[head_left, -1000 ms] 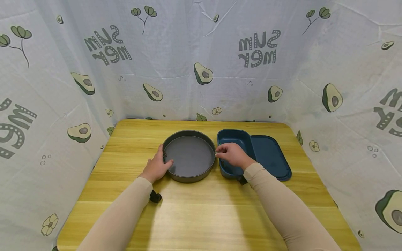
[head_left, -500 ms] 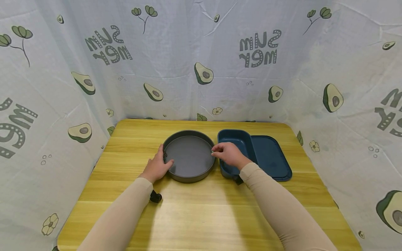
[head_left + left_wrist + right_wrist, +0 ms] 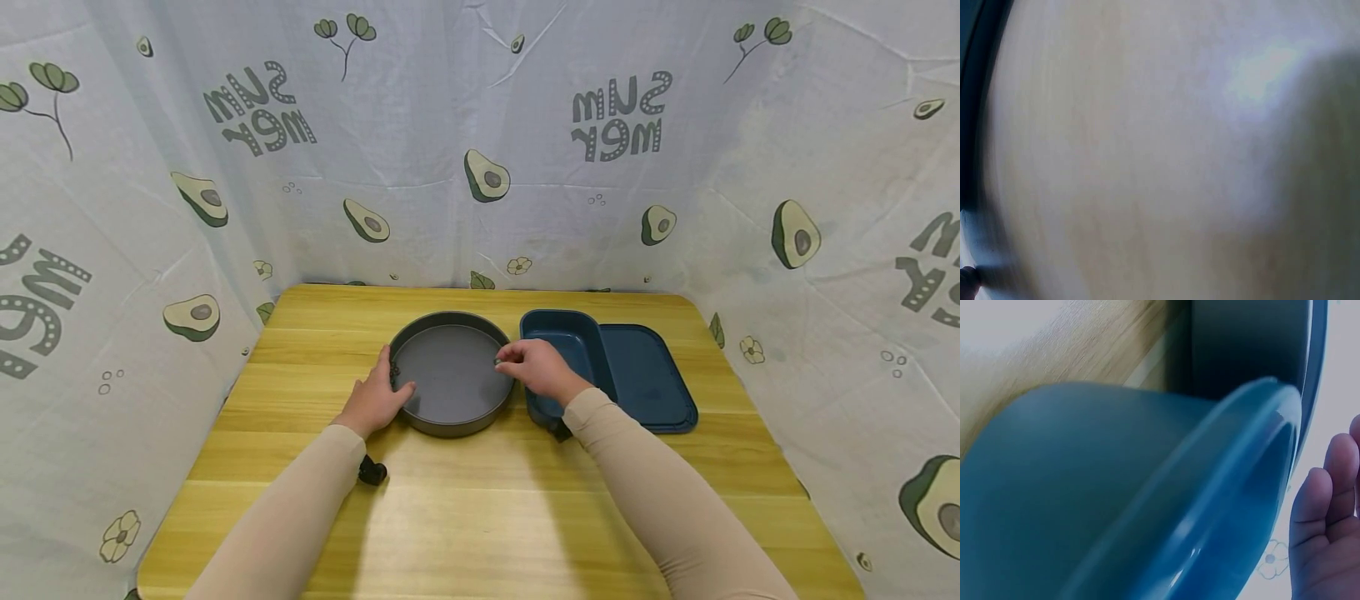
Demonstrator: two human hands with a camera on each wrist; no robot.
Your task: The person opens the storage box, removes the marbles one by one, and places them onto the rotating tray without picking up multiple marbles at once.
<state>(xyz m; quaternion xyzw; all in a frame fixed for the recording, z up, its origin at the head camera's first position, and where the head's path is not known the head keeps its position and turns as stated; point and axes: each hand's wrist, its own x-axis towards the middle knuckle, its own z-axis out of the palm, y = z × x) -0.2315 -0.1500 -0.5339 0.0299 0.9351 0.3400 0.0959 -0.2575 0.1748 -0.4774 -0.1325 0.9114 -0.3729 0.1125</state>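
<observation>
Seemingly midway: your right grip (image 3: 537, 367) pinches a tiny piece (image 3: 497, 362) over the pan (image 3: 453, 379).
Bits (image 3: 394, 372) lie beside your wide left grip (image 3: 372, 397); whether the box (image 3: 579, 346) below your right wrist holds more is unclear.

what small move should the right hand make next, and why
Probably ease the right hand a little towards the middle of the round pan: it seems to pinch a small thing, unclear what, over the pan's right side, and the left hand rests at the opposite rim.

The pan (image 3: 450, 375) is coloured grey, the box (image 3: 558, 323) dark blue; the whitish curtain (image 3: 420, 125) is patterned with green avocados (image 3: 487, 177).
</observation>
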